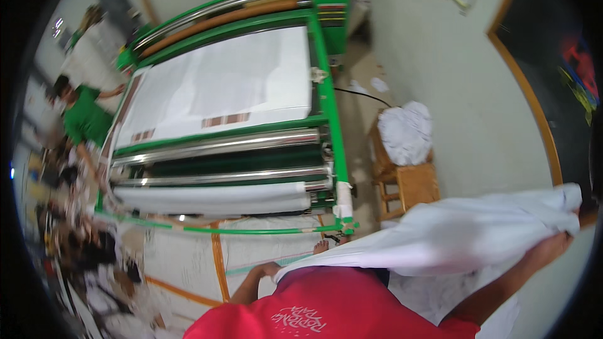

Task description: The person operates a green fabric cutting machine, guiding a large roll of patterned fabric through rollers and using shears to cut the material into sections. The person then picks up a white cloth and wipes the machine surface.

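A long white cloth (440,232) stretches across the front of my body. My right hand (558,246) grips its far right end, with the arm held out to the side near the wall. Down by my waist, my left hand (270,269) is closed at the cloth's other, narrower end. The fabric hangs in loose folds between the two hands and blurs slightly in its middle. More white fabric (433,295) lies below it, partly hidden by the held cloth and my right arm.
A green roller machine (339,150) with printed white fabric (251,75) stands ahead. At its left side is a person in a green shirt (88,113). A wooden stool (418,185) and a white cloth bundle (405,132) are by the wall. White sheeting (179,257) covers the floor.
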Motion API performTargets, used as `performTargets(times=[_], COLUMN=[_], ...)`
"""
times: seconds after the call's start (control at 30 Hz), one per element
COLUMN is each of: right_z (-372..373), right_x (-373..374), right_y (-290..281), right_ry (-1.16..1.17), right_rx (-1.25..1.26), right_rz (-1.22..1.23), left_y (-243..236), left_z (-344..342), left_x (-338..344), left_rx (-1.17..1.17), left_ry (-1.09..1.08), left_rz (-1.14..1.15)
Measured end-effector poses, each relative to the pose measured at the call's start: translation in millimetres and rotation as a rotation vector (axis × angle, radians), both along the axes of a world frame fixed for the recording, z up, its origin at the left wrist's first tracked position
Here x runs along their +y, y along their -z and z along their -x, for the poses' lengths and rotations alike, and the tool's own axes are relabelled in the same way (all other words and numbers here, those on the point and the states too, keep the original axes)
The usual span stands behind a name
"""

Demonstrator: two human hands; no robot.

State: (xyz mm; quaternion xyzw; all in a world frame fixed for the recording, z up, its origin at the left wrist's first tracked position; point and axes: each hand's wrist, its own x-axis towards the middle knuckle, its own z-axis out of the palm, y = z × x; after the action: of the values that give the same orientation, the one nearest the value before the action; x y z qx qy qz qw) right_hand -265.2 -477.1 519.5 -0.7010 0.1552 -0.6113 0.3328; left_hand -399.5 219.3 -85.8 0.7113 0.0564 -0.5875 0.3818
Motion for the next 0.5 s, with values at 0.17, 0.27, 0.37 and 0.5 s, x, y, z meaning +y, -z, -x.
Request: performTargets(times=[0.17,0.27,0.37,0.5], right_z=[-120,-185,-249,-344], right_x=[-63,-96,-151,-202], right_y=[35,22,-5,-76], right_ry=[-0.108,-0.171,-0.263,-0.442], right_rx=[0.092,0.102,0.026,-0.179], right_rz=[0.023,0.077,0.072,0.046], left_y=[4,11,-13,1], left_z=[-50,-55,-40,-10], left_x=[1,-42,-102,-171], left_rx=[-0.165,-0.139,0.150,0.153], left_ry=[0.328,0.477,0.312,0.390], left_rz=[0.030,-0.173,-0.266,-0.057])
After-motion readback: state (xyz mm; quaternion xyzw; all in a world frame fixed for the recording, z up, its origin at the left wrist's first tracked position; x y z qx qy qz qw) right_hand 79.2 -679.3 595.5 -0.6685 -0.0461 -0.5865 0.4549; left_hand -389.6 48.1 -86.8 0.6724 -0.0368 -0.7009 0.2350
